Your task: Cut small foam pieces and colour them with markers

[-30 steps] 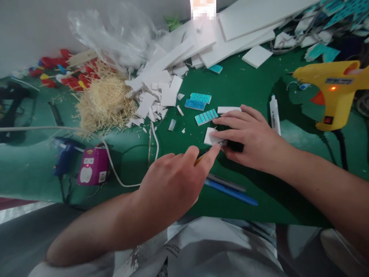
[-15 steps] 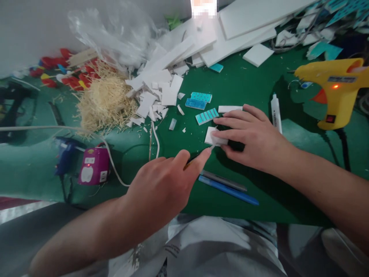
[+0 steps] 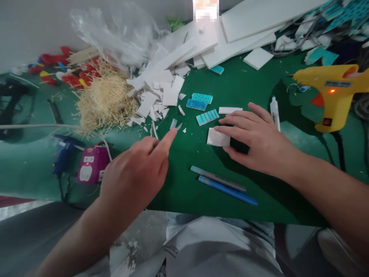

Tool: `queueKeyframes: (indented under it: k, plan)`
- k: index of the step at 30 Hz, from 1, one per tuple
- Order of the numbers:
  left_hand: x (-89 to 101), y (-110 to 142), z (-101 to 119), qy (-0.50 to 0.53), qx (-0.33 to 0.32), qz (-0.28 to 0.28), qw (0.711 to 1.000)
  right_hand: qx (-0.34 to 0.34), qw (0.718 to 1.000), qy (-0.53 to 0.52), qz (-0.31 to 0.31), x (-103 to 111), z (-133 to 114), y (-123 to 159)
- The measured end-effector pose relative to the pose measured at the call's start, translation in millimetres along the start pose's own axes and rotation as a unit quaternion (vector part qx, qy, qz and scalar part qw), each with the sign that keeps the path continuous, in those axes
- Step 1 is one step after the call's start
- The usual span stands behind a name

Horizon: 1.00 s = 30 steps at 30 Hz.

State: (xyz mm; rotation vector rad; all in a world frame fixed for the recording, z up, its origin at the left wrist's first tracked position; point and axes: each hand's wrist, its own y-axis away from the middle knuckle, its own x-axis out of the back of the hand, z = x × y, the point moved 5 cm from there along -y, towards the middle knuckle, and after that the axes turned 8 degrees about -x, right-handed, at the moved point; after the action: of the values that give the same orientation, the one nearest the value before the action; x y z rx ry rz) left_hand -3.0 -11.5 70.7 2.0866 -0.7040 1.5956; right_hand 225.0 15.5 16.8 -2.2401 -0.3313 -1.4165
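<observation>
My left hand (image 3: 138,165) is closed around a craft knife (image 3: 179,126); only the narrow blade shows past the index fingertip, and the handle is hidden in the fist. The blade points up and away, apart from the foam. With thumb and fingers, my right hand (image 3: 256,134) holds a small white foam block (image 3: 218,137) down on the green table (image 3: 178,192). Just beyond it lie a white foam strip (image 3: 230,110) and a turquoise striped piece (image 3: 207,117). A dotted turquoise piece (image 3: 202,97) and a blue piece (image 3: 196,104) rest side by side farther back.
A grey pen (image 3: 218,178) and a blue pen (image 3: 227,190) lie in front. Yellow glue gun (image 3: 334,92) and white marker (image 3: 275,111) are at right. Foam scraps (image 3: 147,104), straw (image 3: 105,96), a purple power adapter (image 3: 92,164) and a blue glue gun (image 3: 65,152) occupy the left.
My left hand has drawn the knife away from the foam block, toward the left. My right hand stays on the block with almost no movement.
</observation>
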Motion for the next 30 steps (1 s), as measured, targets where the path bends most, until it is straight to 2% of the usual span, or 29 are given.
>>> queueKeyframes:
  k: [4,6,8,11,13,15,18,20,21,23,26,28,30]
  plan:
    - [-12.8,-9.4,-2.6,-0.023,0.006,-0.061,0.998,0.015,1.0,0.014,0.009,0.4,3.6,1.7]
    - [-15.6,-11.8,-0.7,-0.007,-0.002,-0.065,0.998,0.024,1.0,0.015,0.011,-0.8,4.9,2.4]
    - [-12.9,-14.7,1.7,0.015,-0.003,-0.027,1.0,0.032,0.999,0.013,0.017,-1.4,4.6,3.0]
    - [-4.1,-24.1,7.9,0.057,-0.006,0.084,0.995,0.037,0.999,0.006,0.035,-0.3,1.9,3.8]
    - [-3.7,-35.9,16.8,0.113,-0.037,0.127,0.985,0.031,0.999,-0.009,0.04,1.2,0.2,4.0]
    - [-7.5,-50.3,28.0,0.187,-0.081,0.144,0.968,0.022,0.998,-0.031,0.042,3.8,-0.6,3.9]
    - [-17.5,-70.0,35.2,0.278,-0.049,0.127,0.951,0.002,0.995,-0.078,0.057,11.9,-0.3,3.2]
    - [-21.9,-77.3,36.0,0.389,-0.014,0.122,0.913,-0.027,0.988,-0.14,0.066,18.6,1.6,2.8]
    - [-23.6,-79.0,35.8,0.456,0.004,0.121,0.882,-0.054,0.979,-0.183,0.067,21.3,3.4,2.7]
    - [-27.4,-79.3,34.5,0.589,0.045,0.117,0.799,-0.121,0.95,-0.279,0.068,24.7,7.9,3.3]
    - [-33.7,-75.5,34.3,0.731,0.108,0.095,0.667,-0.226,0.889,-0.394,0.05,23.2,13.0,5.4]
    - [-36.3,-72.7,35.7,0.784,0.141,0.071,0.6,-0.273,0.854,-0.442,0.033,20.6,13.5,5.6]
    - [-36.7,-70.9,38.2,0.822,0.159,0.048,0.546,-0.297,0.82,-0.488,0.023,18.9,12.3,4.4]
